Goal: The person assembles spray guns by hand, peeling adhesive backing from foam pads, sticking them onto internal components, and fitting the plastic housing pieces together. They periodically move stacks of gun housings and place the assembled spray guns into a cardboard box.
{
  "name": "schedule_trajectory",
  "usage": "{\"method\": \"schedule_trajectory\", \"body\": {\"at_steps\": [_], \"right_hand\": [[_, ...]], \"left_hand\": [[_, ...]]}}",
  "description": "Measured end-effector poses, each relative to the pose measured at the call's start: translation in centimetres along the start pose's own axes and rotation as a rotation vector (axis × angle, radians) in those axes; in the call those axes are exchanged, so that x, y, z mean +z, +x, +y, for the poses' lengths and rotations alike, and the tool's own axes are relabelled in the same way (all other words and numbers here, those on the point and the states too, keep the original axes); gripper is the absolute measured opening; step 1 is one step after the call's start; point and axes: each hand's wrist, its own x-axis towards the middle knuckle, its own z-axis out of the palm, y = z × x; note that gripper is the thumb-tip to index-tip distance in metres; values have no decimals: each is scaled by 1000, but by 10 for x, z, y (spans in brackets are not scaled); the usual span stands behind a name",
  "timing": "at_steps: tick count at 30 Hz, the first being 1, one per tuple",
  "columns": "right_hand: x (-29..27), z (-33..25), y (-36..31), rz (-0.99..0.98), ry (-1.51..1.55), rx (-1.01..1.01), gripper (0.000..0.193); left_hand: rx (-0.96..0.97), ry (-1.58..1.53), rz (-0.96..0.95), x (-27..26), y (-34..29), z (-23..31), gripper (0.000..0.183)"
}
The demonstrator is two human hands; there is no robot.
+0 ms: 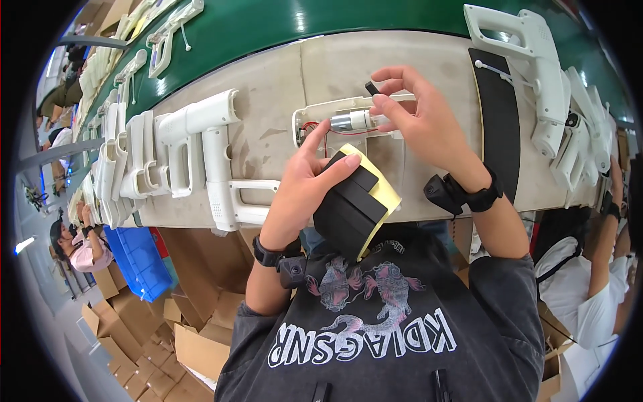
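My left hand (pixel 305 184) is closed on a sheet of black foam pads (pixel 351 208) with yellow backing paper, its thumb on top. Its index finger stretches to the near end of a silver motor (pixel 345 121). That motor, with a white cylindrical part and red wires, lies in an open white plastic housing half (pixel 301 106) on the bench. Over the housing, my right hand (pixel 425 114) pinches a small black foam piece (pixel 372 88) between thumb and fingers. The right hand hides part of the housing's right end.
White gun-shaped housings (pixel 218 161) are lined up on the left of the bench (pixel 268 74). More white housings (pixel 546 74) lie at right beside a long black foam strip (pixel 497 120). A green conveyor belt (pixel 268 27) runs behind. A blue crate (pixel 137 261) and cardboard boxes stand lower left. Other people work on both sides.
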Motion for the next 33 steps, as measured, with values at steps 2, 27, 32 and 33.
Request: {"method": "schedule_trajectory", "body": {"at_steps": [2, 27, 32, 33], "right_hand": [[-2, 3, 2, -12, 57, 9, 34], [-14, -10, -3, 42, -179, -46, 28], [-4, -2, 8, 73, -595, -527, 27], [0, 4, 11, 42, -738, -688, 29]], "left_hand": [[0, 17, -6, 1, 1, -1, 89], [64, 47, -13, -1, -16, -5, 87], [101, -69, -71, -15, -39, 2, 65], [107, -71, -69, -18, -44, 3, 65]]}}
